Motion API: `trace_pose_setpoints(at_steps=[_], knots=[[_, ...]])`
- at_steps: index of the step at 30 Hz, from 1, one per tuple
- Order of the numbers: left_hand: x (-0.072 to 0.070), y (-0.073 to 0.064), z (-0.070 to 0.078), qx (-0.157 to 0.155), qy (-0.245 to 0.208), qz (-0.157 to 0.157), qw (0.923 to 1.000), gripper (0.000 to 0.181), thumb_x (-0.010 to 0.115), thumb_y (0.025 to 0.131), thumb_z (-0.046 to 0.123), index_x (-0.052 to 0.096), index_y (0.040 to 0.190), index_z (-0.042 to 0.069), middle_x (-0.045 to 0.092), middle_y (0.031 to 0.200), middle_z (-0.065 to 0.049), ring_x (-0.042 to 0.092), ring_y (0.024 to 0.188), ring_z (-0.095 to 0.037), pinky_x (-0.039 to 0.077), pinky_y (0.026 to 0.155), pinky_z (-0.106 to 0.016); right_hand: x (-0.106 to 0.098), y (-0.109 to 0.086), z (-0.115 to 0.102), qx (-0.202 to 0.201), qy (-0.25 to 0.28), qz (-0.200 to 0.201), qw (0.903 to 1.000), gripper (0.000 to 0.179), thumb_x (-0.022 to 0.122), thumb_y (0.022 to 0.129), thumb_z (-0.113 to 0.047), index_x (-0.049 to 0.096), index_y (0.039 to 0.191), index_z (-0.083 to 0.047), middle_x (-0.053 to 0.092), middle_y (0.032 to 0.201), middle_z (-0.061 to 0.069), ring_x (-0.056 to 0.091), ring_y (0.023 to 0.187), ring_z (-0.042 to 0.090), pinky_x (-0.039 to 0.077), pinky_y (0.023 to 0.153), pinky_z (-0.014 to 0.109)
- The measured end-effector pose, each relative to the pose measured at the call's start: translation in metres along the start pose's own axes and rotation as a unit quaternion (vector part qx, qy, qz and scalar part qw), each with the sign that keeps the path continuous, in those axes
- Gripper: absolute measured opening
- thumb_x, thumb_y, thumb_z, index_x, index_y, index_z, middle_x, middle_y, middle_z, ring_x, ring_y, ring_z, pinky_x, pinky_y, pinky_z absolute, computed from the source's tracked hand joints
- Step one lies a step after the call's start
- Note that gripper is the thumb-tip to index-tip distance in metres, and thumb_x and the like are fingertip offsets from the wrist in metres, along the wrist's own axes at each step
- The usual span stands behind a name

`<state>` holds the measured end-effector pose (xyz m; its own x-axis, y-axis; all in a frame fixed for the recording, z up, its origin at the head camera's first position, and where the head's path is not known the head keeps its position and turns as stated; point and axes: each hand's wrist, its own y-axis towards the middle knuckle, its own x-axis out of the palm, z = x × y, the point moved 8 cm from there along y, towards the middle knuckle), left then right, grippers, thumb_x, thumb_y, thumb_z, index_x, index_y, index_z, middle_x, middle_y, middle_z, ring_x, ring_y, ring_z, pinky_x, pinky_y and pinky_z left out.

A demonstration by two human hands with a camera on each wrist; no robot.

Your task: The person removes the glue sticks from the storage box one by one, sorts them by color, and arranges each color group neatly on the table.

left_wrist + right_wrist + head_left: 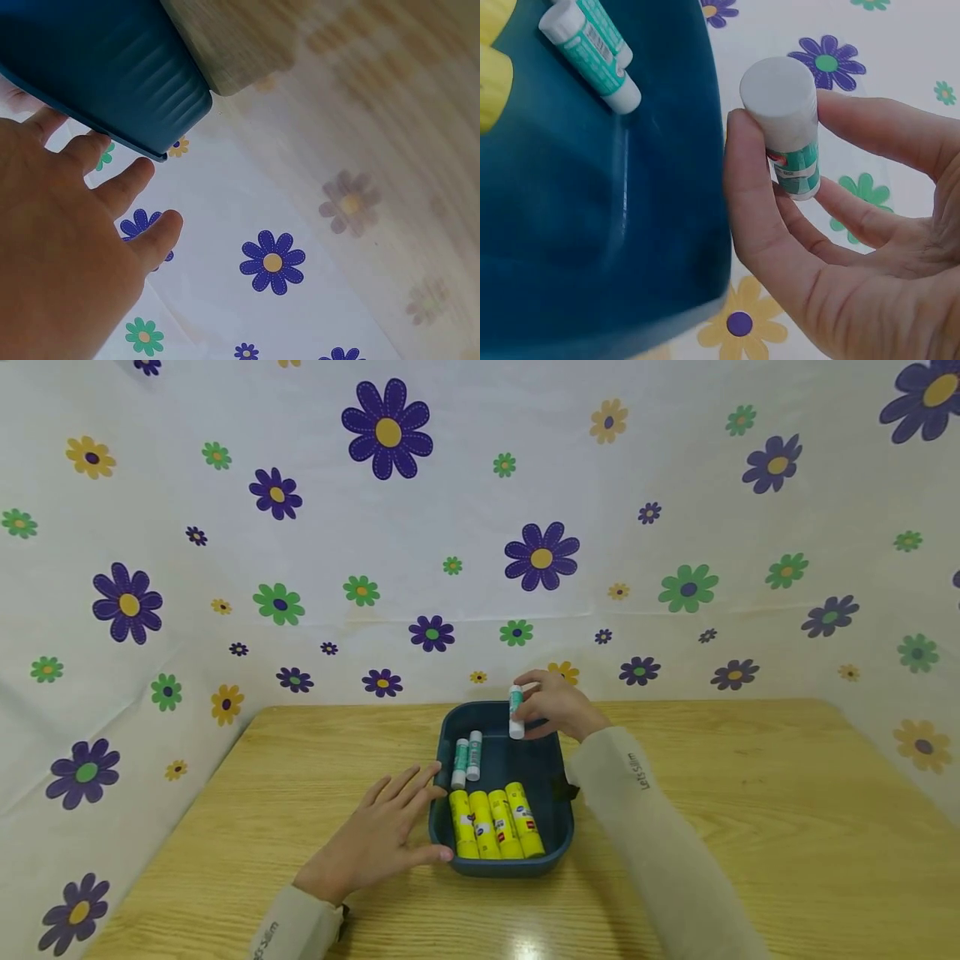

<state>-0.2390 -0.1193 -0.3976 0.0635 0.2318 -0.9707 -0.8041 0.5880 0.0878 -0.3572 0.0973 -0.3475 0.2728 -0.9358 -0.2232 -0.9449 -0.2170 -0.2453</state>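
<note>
Between thumb and fingers, my right hand (558, 706) pinches a white and green glue stick (791, 124), held above the far right part of a dark blue bin (501, 867). Two more green and white glue sticks (461, 764) lie side by side at the bin's left. Several yellow glue sticks (496, 824) lie in a row in its near half. My left hand (378, 835) has its fingers spread at the bin's left side, fingertips at the rim. In the left wrist view, the left fingers (124, 187) reach along the bin's rim.
The bin stands on a wooden table (720, 802) with light grain. Behind the table hangs a white cloth (465, 510) printed with purple, green and yellow flowers. A black strap or tab (565, 787) shows at the bin's right rim beside the right sleeve.
</note>
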Motion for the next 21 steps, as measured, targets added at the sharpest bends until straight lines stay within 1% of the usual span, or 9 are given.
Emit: trace_pose_setpoints(at_steps=[8,16,21], knots=[[0.002,0.0,0.0,0.004,-0.002,0.003,1.0,0.069,0.062,0.093,0.061,0.052,0.144,0.015,0.021,0.167,-0.01,0.023,0.15,-0.041,0.019,0.117,-0.066,-0.014,-0.005,0.0,-0.008,-0.014,0.005,0.9999,0.065,0.062,0.095,0.006,0.036,0.153,-0.003,0.042,0.141,0.027,0.057,0.108,0.039,0.057,0.09,0.05],[0.0,-0.001,-0.001,0.006,0.0,0.01,0.9999,0.069,0.062,0.093,0.062,0.052,0.143,0.015,0.021,0.167,-0.01,0.023,0.15,-0.04,0.019,0.117,-0.066,-0.03,-0.008,0.003,-0.02,-0.017,0.005,0.9996,0.065,0.062,0.094,0.006,0.034,0.153,0.0,0.039,0.141,0.029,0.056,0.11,0.041,0.057,0.091,0.05],[0.0,-0.001,-0.001,0.007,0.0,0.009,0.9999,0.069,0.062,0.093,0.062,0.052,0.144,0.016,0.021,0.167,-0.009,0.023,0.15,-0.041,0.019,0.117,-0.065,-0.04,-0.012,0.007,-0.023,-0.012,0.002,0.9997,0.066,0.061,0.095,0.006,0.033,0.154,0.001,0.04,0.14,0.03,0.06,0.105,0.038,0.055,0.093,0.052]])
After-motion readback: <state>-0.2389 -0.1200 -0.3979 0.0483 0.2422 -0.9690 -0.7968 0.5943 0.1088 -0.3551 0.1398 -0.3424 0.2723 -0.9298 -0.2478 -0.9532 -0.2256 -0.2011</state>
